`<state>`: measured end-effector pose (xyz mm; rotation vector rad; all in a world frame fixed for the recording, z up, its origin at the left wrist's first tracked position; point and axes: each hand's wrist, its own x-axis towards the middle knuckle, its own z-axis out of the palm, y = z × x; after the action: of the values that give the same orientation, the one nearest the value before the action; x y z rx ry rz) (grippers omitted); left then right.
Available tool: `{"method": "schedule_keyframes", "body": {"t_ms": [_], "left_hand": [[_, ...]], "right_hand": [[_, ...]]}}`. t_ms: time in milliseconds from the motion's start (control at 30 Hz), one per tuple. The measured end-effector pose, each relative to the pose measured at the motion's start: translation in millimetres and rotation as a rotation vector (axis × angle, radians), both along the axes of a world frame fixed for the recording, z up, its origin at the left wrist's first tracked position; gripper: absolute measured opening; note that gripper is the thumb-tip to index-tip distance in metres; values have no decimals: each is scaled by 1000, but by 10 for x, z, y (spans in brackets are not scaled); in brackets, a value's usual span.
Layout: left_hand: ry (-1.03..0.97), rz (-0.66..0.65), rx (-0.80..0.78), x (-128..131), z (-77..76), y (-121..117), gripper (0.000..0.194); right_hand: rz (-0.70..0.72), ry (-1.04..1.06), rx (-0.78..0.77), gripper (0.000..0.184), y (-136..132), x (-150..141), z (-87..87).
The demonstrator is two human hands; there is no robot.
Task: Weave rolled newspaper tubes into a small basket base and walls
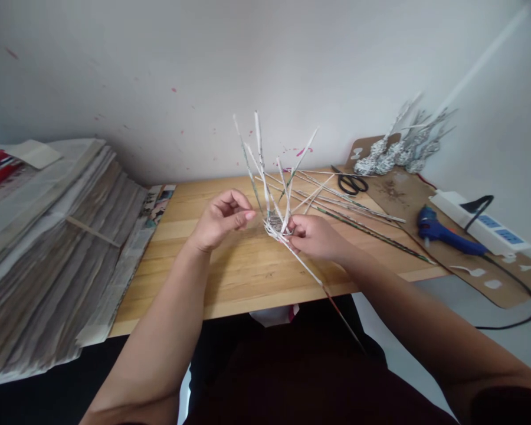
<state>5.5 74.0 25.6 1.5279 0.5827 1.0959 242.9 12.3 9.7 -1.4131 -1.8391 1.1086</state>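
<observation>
My right hand (pixel 312 235) grips the side of a small woven paper basket (pixel 274 225), made of rolled newspaper sticks. Several upright paper sticks (pixel 260 156) fan up and outward from its base. One long paper stick (pixel 307 268) runs from the weave down to the right, past the table edge and over my lap. Just left of the basket is my left hand (pixel 225 219), its fingers curled and thumb and forefinger brought together. I see nothing between them. Parts of the basket are hidden by my right fingers.
Loose paper sticks (pixel 358 206) lie across the wooden table (pixel 243 277), near black scissors (pixel 353 182). At the right are a blue glue gun (pixel 451 233), a white power strip (pixel 482 219), cardboard (pixel 392 192) and finished woven pieces (pixel 387 154). A tall newspaper stack (pixel 66 236) stands left.
</observation>
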Motion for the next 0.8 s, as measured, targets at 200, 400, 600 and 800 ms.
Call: {"method": "schedule_keyframes", "body": {"t_ms": [200,400,600,800], "left_hand": [[348,-130,211,156,0,-188,23],[570,-13,476,238,-97,-190,22],[629,27,613,257,-157,-139,15],[588,3,628,268,-182,-129,17]], "right_hand": [[-43,40,-7,14,41,-26,-11],[-82,79,-46,21,61,-63,-16],[-6,90,-56,16,66,-27,7],[24,88,-83,11,45,-6,67]]}}
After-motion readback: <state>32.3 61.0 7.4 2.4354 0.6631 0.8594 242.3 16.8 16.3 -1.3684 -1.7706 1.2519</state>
